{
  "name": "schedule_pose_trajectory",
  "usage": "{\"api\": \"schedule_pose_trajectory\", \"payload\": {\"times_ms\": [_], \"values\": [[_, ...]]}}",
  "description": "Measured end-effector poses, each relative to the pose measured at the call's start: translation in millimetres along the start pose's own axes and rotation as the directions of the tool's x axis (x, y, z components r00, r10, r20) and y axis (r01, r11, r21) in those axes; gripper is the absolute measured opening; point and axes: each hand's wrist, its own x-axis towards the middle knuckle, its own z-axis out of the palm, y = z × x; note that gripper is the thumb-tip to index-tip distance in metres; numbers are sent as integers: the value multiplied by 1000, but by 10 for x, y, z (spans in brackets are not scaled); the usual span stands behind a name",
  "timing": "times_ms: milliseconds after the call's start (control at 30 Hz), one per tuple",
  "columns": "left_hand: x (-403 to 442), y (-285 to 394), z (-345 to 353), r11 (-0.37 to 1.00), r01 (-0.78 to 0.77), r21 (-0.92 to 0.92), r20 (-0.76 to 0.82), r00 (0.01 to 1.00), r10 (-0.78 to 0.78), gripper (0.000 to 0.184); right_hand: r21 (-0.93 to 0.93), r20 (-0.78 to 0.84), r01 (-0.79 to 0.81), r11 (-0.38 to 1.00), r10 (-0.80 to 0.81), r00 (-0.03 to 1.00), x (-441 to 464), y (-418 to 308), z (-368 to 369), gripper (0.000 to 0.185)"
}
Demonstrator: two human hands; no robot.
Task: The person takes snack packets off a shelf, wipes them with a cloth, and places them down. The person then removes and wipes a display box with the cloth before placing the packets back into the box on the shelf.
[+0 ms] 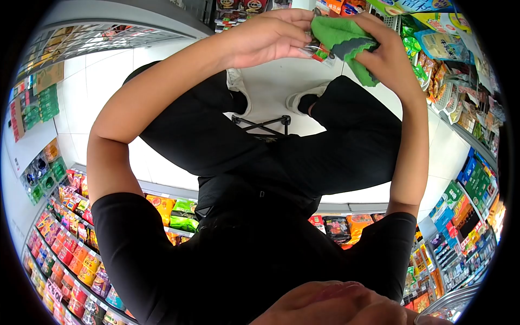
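In my right hand [384, 51] is a green cloth [338, 35] with a dark grey underside, bunched between thumb and fingers and hanging down. Across from it, my left hand [273, 35] grips the edge of a small shiny packet [320, 53] with red and green print. Most of the packet is hidden behind the cloth and my fingers, so its kind does not show. The cloth lies against the packet. Both hands are held out in front of me, above and beyond my shoes.
I sit with knees apart on a low stool with black folding legs [262, 124]. Hanging snack bags [441, 46] fill the rack at right. Shelves of bright packaged food [76, 254] stand behind at left. A wire-mesh rack [97, 40] is at upper left, over white floor tiles [92, 86].
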Motion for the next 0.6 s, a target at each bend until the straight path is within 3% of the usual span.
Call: {"api": "schedule_pose_trajectory", "payload": {"times_ms": [33, 133, 233, 333, 433, 600], "values": [[-8, 6, 22, 1000, -4, 7, 2, 1000, 4, 56, 22, 17, -78, 997, 78, 997, -9, -18, -9, 56], [4, 11, 5, 998, -40, 46, 10, 999, 40, 53, 28, -92, -5, 1000, 8, 996, -9, 24, 28, 55], [28, -5, -16, 991, 3, -131, 7, 1000, -2, 44, -2, 41, 96, 995, -96, 995, 17, -40, -4, 54], [40, -31, -29, 981, -13, -192, 7, 1000, 14, 48, -44, 11, 106, 993, -106, 994, 45, -35, 27, 55], [49, 70, -25, 936, 48, -349, 61, 998, -28, 38, -7, -28, 17, 1000, -18, 999, 48, -33, 33, 56], [39, 11, -45, 926, 20, -378, -6, 1000, -24, 21, 27, 63, 92, 995, -93, 994, 63, -206, 81, 56]]}}
